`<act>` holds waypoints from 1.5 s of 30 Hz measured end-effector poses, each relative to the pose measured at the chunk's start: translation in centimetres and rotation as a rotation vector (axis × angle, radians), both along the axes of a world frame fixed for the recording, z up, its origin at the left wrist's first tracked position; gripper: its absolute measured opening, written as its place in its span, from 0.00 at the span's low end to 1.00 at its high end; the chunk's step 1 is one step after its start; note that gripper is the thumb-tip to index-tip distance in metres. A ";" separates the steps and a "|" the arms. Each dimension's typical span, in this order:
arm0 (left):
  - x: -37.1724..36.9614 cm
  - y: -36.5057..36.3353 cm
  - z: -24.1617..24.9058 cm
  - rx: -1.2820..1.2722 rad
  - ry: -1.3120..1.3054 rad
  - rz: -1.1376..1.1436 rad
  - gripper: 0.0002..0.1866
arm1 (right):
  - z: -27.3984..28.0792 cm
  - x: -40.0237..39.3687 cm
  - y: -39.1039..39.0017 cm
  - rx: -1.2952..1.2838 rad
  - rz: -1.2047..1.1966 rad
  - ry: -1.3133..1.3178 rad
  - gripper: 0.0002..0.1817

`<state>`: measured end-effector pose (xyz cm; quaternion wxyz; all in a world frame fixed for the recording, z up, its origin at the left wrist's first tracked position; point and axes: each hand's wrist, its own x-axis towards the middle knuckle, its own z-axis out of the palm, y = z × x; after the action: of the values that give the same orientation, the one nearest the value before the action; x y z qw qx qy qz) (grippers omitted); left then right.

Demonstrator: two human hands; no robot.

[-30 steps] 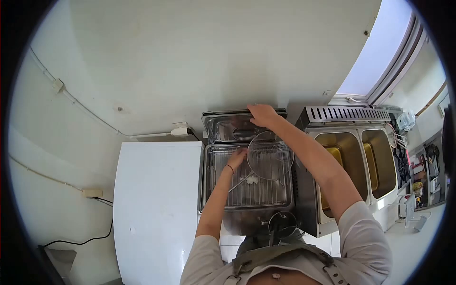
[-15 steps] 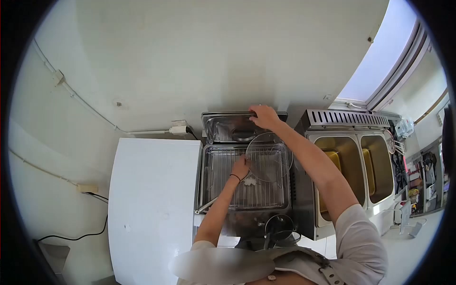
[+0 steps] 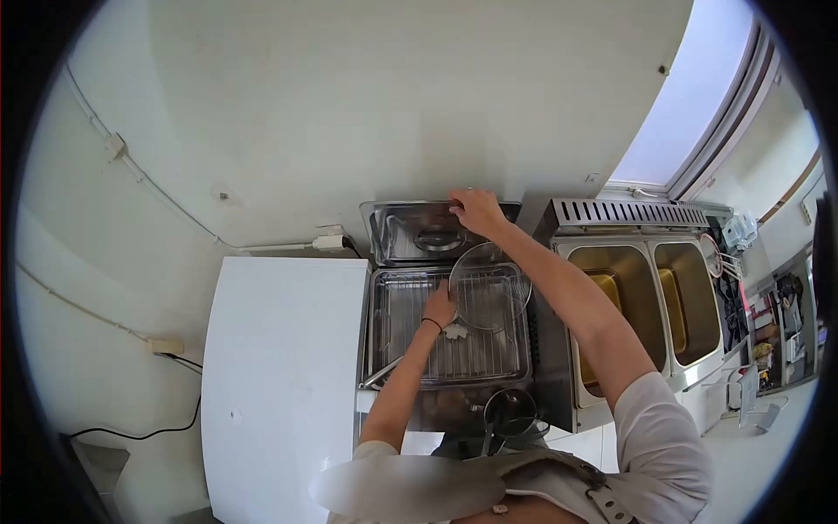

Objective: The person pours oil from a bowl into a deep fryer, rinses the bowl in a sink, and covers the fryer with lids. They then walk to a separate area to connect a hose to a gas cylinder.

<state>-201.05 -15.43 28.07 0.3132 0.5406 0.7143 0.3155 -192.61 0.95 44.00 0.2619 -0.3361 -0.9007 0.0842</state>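
My right hand [image 3: 478, 212] is closed on the top edge of a metal lid [image 3: 397, 234], which stands tilted against the wall behind a steel basin. My left hand [image 3: 440, 307] is over the wire rack [image 3: 406, 306] in the basin, its fingers closed at the left rim of a round mesh strainer [image 3: 491, 293]. The strainer lies over the right part of the rack. A small white piece [image 3: 456, 332] shows beneath it, just right of my left wrist.
A white flat-topped unit [image 3: 284, 367] stands at the left. Two deep fryer wells with yellow oil [image 3: 608, 293] are at the right. Below the basin hangs a small pot [image 3: 511, 410]. A socket with a plug [image 3: 328, 243] is on the wall.
The lid has tipped slightly forward with my right hand on it, so more of its face and handle shows. My left hand has stayed nearly still. The view has shifted slightly.
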 end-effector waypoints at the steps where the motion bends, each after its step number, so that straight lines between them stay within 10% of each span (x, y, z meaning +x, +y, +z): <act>1: -0.1 0.1 -0.2 0.005 0.002 -0.006 0.13 | 0.4 0.0 0.1 0.020 0.011 0.041 0.09; 17: -1.2 2.2 -5.9 -0.047 -0.255 -0.106 0.16 | 18.2 8.7 -5.3 0.065 -0.006 0.222 0.10; 23: 1.5 1.8 -0.6 0.624 0.219 0.360 0.13 | 22.3 19.0 -9.9 0.085 -0.035 0.292 0.12; 25: 2.7 0.9 3.9 0.612 -0.492 0.337 0.13 | 22.7 22.9 -11.9 -0.086 -0.144 0.308 0.12; 33: 11.3 -5.5 16.5 0.480 -0.866 0.127 0.08 | 17.6 35.4 -16.0 -0.842 -0.457 0.721 0.11; 45: 21.9 -10.5 17.3 0.084 -0.853 0.008 0.25 | 4.3 44.1 -15.8 -1.171 -0.537 0.963 0.01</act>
<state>-179.13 -25.92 45.35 0.5570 0.3712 0.5093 0.5409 -148.53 -14.82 48.27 0.4141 -0.5507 -0.3870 0.6127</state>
